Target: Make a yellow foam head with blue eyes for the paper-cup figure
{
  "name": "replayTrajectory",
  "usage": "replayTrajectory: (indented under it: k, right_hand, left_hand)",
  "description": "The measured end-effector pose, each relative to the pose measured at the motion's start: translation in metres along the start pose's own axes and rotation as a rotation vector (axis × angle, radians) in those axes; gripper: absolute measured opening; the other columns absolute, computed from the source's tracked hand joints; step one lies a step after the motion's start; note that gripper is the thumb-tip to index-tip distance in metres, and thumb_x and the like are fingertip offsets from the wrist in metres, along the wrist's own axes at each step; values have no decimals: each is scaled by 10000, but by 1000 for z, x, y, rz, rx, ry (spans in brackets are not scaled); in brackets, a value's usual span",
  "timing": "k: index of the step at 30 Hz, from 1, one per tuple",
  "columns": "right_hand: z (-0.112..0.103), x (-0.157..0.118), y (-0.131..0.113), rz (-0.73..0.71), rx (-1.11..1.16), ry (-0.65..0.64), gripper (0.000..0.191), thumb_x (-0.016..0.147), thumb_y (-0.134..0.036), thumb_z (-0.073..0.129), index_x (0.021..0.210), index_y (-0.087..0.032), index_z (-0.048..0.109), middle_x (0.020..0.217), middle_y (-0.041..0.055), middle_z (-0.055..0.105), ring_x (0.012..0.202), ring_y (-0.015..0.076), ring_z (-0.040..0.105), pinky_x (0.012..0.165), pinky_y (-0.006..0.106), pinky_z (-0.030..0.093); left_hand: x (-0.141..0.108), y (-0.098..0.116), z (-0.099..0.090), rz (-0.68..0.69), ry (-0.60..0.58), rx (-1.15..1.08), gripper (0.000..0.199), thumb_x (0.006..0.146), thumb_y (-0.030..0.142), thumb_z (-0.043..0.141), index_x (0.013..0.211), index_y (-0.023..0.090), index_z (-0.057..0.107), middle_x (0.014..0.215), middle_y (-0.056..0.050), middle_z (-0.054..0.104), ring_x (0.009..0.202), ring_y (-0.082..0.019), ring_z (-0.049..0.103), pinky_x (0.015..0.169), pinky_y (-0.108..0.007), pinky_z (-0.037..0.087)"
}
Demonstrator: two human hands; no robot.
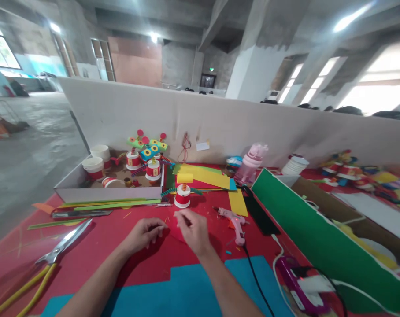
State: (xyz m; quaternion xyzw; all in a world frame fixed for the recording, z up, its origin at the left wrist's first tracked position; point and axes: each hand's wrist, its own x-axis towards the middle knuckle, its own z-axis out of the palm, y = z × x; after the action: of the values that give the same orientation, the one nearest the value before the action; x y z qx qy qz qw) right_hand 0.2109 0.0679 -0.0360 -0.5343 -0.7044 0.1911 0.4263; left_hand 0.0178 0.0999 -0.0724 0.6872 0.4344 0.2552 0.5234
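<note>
Honestly, steady that red piece [176, 232] by its edge. Left hand [150, 234], right hand [194, 231]: both curled, can't tell if gripping.

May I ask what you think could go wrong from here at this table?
The pink glue gun shows a red light and may be hot; the right hand works close by and could get burned. Its black cord runs beside the right forearm, so a snag might drag the gun. The yellow-topped cup figure stands just beyond that hand and could be knocked over.
</note>
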Motion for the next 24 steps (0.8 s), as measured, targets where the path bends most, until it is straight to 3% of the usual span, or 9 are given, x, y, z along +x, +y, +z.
replayTrajectory:
  k: [3, 9, 13, 16, 20, 24]
  right_hand:
    - [20, -6, 6, -62, -46, -151, 325, 891, -496, 382, 798, -335, 648, 759, 4, 700, 712, 190, 653, 642, 291, 477]
    - [31, -15, 12, -171, -119, -345, 317, 907, -472, 351, 969, -364, 643, 994, -24, 718, 917, 187, 666, 729, 286, 466]
    - [32, -20, 9, -175, -156, -359, 306, 903, -473, 369, 965, -366, 648, 984, -27, 723, 895, 182, 668, 691, 277, 455]
    - [27, -17, 5, -216, -133, -297, 270, 910, -405, 410, 953, -317, 662, 955, -21, 726, 863, 151, 661, 687, 229, 435]
    - [-11, 17, 16, -200, -180, -68, 280, 916, -370, 431, 900, -234, 676, 851, 16, 718, 787, 133, 636, 691, 198, 410]
    - [-86, 80, 63, 62, -417, 143, 260, 915, -320, 425, 926, -216, 663, 862, 29, 708, 767, 149, 629, 676, 218, 408]
  left_hand:
    - [1, -1, -1, 16, -28, 23, 313, 818, 428, 491, 856, 139, 605, 620, 26, 499, 472, -69, 428, 369, -153, 355]
    - [5, -8, -4, 6, -29, 36, 395, 816, 476, 501, 989, 137, 608, 567, 35, 489, 463, -85, 431, 375, -166, 364]
    - [5, -5, -3, -14, -17, 25, 440, 784, 539, 525, 950, 142, 617, 604, 15, 536, 484, -95, 460, 378, -170, 375]
    - [5, -2, -1, -38, -13, 30, 470, 780, 573, 513, 932, 140, 616, 567, 28, 497, 474, -97, 445, 379, -176, 371]
    - [7, -6, -1, -87, -2, 33, 468, 787, 570, 512, 949, 144, 616, 588, 29, 495, 460, -84, 421, 376, -173, 340]
    - [7, -8, -2, -99, -6, 45, 440, 798, 543, 518, 974, 155, 627, 611, 22, 513, 457, -76, 415, 378, -166, 311]
